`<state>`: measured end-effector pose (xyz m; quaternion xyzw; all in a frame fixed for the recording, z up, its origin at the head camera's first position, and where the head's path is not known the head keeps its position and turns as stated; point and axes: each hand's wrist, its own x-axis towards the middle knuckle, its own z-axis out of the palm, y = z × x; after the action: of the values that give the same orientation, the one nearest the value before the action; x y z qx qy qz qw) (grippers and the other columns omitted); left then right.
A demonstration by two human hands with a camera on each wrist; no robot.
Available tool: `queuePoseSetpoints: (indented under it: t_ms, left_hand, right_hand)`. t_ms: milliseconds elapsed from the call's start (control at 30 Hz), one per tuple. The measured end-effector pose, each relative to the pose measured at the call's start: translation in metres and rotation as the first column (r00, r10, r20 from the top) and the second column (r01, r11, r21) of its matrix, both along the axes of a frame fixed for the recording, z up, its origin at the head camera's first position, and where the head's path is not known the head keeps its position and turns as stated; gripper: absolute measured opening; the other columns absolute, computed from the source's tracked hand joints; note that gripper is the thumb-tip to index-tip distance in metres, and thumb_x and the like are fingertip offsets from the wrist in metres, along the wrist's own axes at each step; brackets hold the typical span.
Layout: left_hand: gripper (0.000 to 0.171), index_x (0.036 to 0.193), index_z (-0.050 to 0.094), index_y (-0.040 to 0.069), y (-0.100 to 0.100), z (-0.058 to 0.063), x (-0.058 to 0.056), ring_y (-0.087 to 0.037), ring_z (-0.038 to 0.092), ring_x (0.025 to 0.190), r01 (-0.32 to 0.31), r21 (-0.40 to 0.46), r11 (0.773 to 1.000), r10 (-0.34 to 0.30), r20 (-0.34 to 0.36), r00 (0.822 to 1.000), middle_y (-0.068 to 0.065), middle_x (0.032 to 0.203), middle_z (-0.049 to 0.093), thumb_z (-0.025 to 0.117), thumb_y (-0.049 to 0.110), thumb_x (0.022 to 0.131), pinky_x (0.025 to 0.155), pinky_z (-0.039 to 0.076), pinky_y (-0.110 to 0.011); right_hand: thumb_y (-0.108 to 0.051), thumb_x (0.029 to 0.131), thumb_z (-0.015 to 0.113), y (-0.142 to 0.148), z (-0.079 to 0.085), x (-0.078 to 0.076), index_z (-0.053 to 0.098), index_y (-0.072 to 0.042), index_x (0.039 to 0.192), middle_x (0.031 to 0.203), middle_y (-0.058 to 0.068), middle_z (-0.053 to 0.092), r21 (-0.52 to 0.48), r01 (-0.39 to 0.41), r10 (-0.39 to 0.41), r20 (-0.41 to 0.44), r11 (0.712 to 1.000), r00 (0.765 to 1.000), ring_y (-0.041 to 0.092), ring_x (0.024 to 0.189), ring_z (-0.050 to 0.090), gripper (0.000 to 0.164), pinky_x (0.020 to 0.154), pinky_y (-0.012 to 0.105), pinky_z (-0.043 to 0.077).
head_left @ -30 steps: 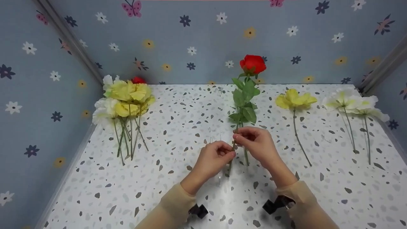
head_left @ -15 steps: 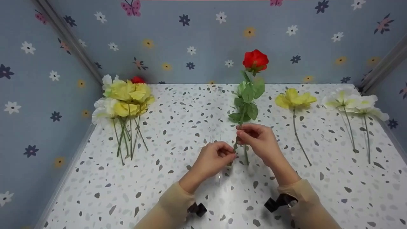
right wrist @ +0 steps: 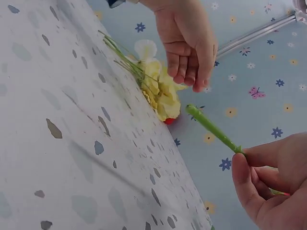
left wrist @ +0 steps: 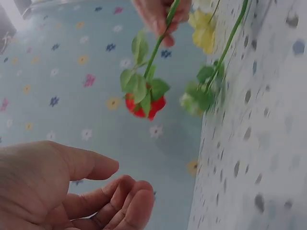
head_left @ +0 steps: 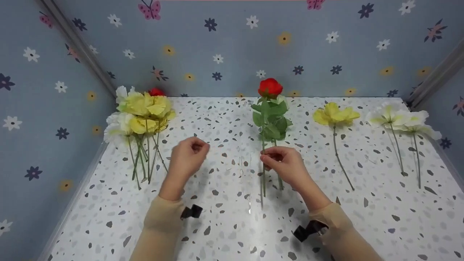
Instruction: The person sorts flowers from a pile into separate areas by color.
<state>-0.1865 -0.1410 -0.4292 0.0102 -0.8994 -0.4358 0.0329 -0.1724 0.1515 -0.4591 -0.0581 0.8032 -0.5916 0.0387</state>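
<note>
My right hand pinches the stem of a red rose between thumb and fingers; its bloom points toward the back wall. In the right wrist view the cut end of the green stem sticks out past the thumb. Behind the rose, overlapped by its leaves, a pale whitish rose lies on the table. My left hand is off to the left of the rose, holding nothing, its fingers loosely bent with a gap to the thumb in the left wrist view.
At the left lies a pile of yellow, white and red flowers with stems toward me. A yellow flower lies right of the rose, and two white flowers lie farther right. Patterned walls enclose the speckled tabletop.
My left hand has let go of the rose stem and moved left. The red bloom rose slightly, then came down and left, while my right hand kept hold of the stem.
</note>
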Motion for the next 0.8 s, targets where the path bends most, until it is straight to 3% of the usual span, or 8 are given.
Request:
queuePoseSetpoints:
  t_ms: [200, 367, 500, 667, 800]
  left_hand:
    - [0.026, 0.103, 0.072, 0.003, -0.071, 0.002, -0.007, -0.029, 0.065, 0.083, -0.202, -0.14, 0.969, 0.196, -0.056, 0.979, -0.014, 0.095, 0.072, 0.062, 0.026, 0.097, 0.075, 0.052, -0.041]
    - [0.033, 0.107, 0.071, 0.0, -0.113, 0.003, -0.002, -0.034, 0.064, 0.088, -0.319, -0.187, 0.929, 0.322, -0.016, 0.947, -0.017, 0.098, 0.071, 0.059, 0.029, 0.097, 0.081, 0.049, -0.047]
    - [0.035, 0.104, 0.07, -0.001, -0.135, -0.001, 0.001, -0.037, 0.061, 0.087, -0.354, -0.227, 0.907, 0.369, 0.026, 0.929, -0.019, 0.099, 0.069, 0.059, 0.032, 0.098, 0.08, 0.049, -0.05]
    - [0.035, 0.098, 0.07, -0.001, -0.15, -0.007, 0.003, -0.037, 0.059, 0.085, -0.338, -0.27, 0.901, 0.379, 0.117, 0.918, -0.02, 0.098, 0.068, 0.062, 0.034, 0.096, 0.077, 0.049, -0.051]
    - [0.032, 0.085, 0.067, 0.001, -0.156, -0.012, 0.005, -0.035, 0.057, 0.078, -0.332, -0.289, 0.898, 0.386, 0.155, 0.909, -0.016, 0.084, 0.066, 0.063, 0.031, 0.096, 0.072, 0.048, -0.05]
  right_hand:
    - [-0.013, 0.093, 0.073, -0.026, -0.004, -0.011, 0.075, -0.004, 0.103, 0.084, 0.007, 0.073, 0.14, -0.044, 0.045, -0.006, 0.989, 0.999, 0.018, 0.071, 0.071, 0.014, 0.067, 0.038, 0.06]
    - [-0.014, 0.093, 0.073, -0.046, -0.003, -0.023, 0.076, -0.006, 0.1, 0.081, 0.005, 0.073, 0.195, -0.058, 0.057, 0.014, 0.979, 0.998, 0.016, 0.069, 0.07, 0.011, 0.061, 0.032, 0.058]
    - [-0.014, 0.093, 0.073, -0.061, -0.002, -0.031, 0.076, -0.006, 0.101, 0.082, 0.005, 0.073, 0.193, -0.073, 0.064, 0.051, 0.978, 0.997, 0.015, 0.07, 0.071, 0.011, 0.063, 0.031, 0.058]
    - [-0.015, 0.093, 0.073, -0.077, -0.007, -0.043, 0.077, -0.007, 0.1, 0.079, 0.002, 0.072, 0.203, -0.066, 0.048, 0.091, 0.977, 0.995, 0.017, 0.072, 0.07, 0.011, 0.064, 0.029, 0.056]
    - [-0.015, 0.093, 0.073, -0.09, -0.015, -0.052, 0.076, -0.006, 0.098, 0.078, 0.003, 0.072, 0.239, -0.051, 0.028, 0.101, 0.97, 0.995, 0.016, 0.07, 0.069, 0.011, 0.062, 0.028, 0.054]
